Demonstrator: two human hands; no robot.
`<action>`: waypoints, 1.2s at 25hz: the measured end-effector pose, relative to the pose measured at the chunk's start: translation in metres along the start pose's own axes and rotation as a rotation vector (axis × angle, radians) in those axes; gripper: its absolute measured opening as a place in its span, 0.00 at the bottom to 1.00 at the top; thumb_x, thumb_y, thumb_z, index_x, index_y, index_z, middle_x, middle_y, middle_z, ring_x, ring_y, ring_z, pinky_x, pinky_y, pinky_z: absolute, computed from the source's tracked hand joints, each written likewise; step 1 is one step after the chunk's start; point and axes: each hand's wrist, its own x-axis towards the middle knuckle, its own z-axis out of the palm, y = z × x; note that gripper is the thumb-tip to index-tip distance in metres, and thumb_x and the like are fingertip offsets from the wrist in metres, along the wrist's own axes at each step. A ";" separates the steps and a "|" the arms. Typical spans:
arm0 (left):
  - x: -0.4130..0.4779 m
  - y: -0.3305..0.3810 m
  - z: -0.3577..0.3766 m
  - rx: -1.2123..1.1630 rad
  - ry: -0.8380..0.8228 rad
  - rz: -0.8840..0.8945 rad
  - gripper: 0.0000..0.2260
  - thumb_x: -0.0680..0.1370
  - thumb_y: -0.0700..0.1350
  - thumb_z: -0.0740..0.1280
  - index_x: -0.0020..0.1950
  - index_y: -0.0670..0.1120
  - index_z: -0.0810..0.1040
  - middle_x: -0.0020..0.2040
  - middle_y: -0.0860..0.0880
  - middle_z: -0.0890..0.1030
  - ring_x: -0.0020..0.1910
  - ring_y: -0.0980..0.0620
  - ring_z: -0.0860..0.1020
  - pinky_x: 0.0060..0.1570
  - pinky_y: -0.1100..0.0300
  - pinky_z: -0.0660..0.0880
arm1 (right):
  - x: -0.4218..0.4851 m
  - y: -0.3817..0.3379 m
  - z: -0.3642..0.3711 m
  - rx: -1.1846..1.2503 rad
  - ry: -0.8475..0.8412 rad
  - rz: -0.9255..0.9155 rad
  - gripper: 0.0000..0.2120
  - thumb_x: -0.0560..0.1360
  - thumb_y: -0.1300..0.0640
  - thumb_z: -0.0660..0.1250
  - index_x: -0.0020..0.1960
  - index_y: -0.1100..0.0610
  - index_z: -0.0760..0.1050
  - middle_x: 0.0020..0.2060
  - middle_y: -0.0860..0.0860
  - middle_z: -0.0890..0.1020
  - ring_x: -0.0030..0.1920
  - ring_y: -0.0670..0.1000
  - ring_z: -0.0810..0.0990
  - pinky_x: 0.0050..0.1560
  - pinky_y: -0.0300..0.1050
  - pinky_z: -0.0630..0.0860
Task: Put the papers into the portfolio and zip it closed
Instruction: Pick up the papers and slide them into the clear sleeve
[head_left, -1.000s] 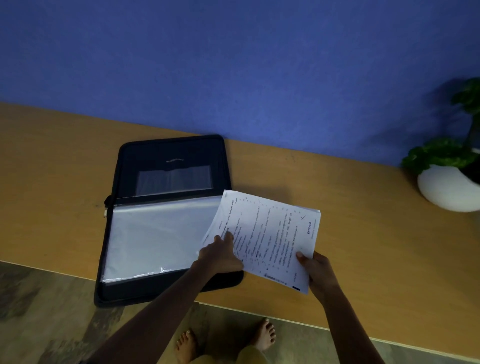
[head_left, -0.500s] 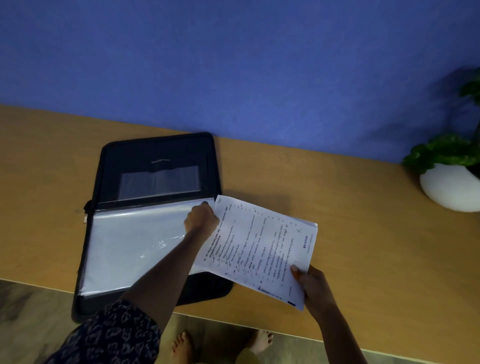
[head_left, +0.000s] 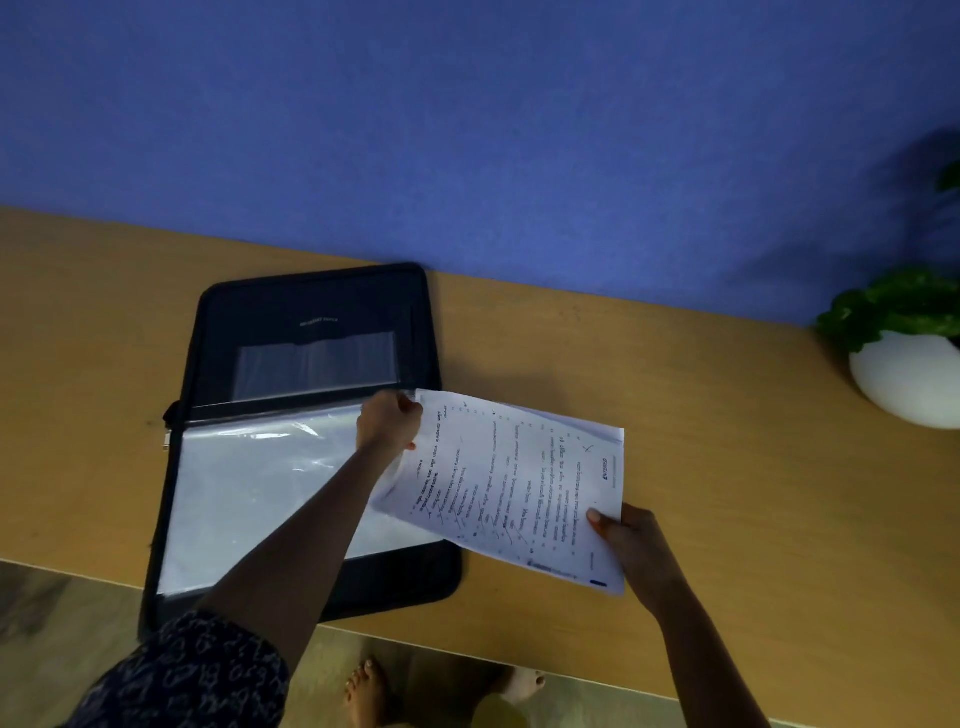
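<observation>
Portfolio (head_left: 311, 322): lying open on the desk (head_left: 727, 519), black, zip fully undone; lower half overhanging the near desk edge a little.

Clear sleeve (head_left: 249, 493): spread flat across the lower half, glossy; right top corner now lifted.

Change at left hand (head_left: 389, 423): a second ago resting on the near left edge of the papers, now up at the sleeve's top right corner. Means the pocket is being opened, so insertion seems about to begin (not yet done).

Left hand grip: fingers curled together, pinching what looks like the sleeve corner; cannot tell if a paper edge is caught too.

Papers (head_left: 519, 488): a thin printed stack, tilted, left part over the portfolio's right side, rest above the desk.

Right hand (head_left: 628, 535): clamped on the papers' near right corner, thumb on top, same place as before.

Zipping: still to come.
</observation>
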 end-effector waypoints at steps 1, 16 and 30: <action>0.003 0.003 -0.002 -0.045 0.007 0.001 0.10 0.76 0.41 0.62 0.35 0.47 0.75 0.39 0.41 0.84 0.32 0.46 0.82 0.41 0.47 0.83 | 0.003 -0.006 -0.002 -0.029 -0.015 -0.012 0.08 0.78 0.63 0.65 0.55 0.60 0.80 0.42 0.47 0.87 0.41 0.49 0.86 0.36 0.40 0.81; -0.021 -0.013 -0.002 0.248 0.083 0.252 0.07 0.78 0.46 0.65 0.52 0.43 0.75 0.47 0.44 0.82 0.44 0.46 0.81 0.40 0.55 0.76 | 0.033 -0.038 -0.001 0.031 -0.160 0.154 0.12 0.77 0.68 0.64 0.59 0.62 0.77 0.53 0.58 0.84 0.51 0.58 0.83 0.46 0.54 0.80; -0.060 -0.049 0.005 0.565 -0.090 0.067 0.22 0.72 0.62 0.69 0.52 0.45 0.76 0.49 0.47 0.82 0.46 0.45 0.82 0.43 0.56 0.76 | 0.030 -0.026 -0.001 0.032 -0.134 0.176 0.15 0.78 0.67 0.63 0.62 0.56 0.75 0.56 0.57 0.83 0.55 0.60 0.82 0.58 0.64 0.77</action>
